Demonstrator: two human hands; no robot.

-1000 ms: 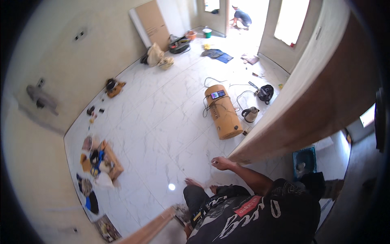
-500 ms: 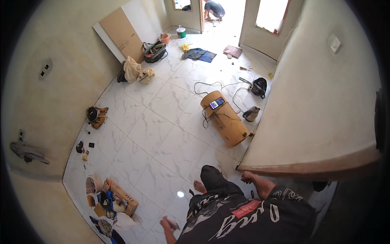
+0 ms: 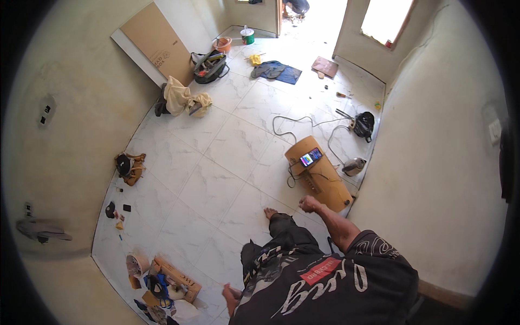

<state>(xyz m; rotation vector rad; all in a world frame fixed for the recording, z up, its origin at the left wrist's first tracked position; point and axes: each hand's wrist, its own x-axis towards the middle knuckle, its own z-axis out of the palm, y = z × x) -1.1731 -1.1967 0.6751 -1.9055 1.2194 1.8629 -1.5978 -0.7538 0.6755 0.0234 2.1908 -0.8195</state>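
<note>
Room with a pale tiled floor, seen from above your head.

- Right hand [image 3: 310, 204]: clenched in a fist, grasping nothing that shows. It hangs just beside the near end of the box, apart from it.
- Left hand [image 3: 232, 295]: low at your side, over bare floor. Only its edge shows, so you cannot tell whether it is closed or loose. Nothing shows in it.
- Box [image 3: 320, 177]: brown cardboard, lying flat on the floor near the right wall, just ahead of your right hand.
- Phone [image 3: 311, 157]: resting on the far end of the box, screen lit, with a cable trailing off it.
- Kettle [image 3: 354, 166]: on the floor just beyond the box, against the wall.
- Black bag [image 3: 364, 124]: farther along the same wall.
- Open carton [image 3: 174, 277]: lower left, with loose items around it, well apart from you.

State of work: neither hand has hold of anything. The box and phone lie untouched, so whatever handling they need has yet to start.
</note>
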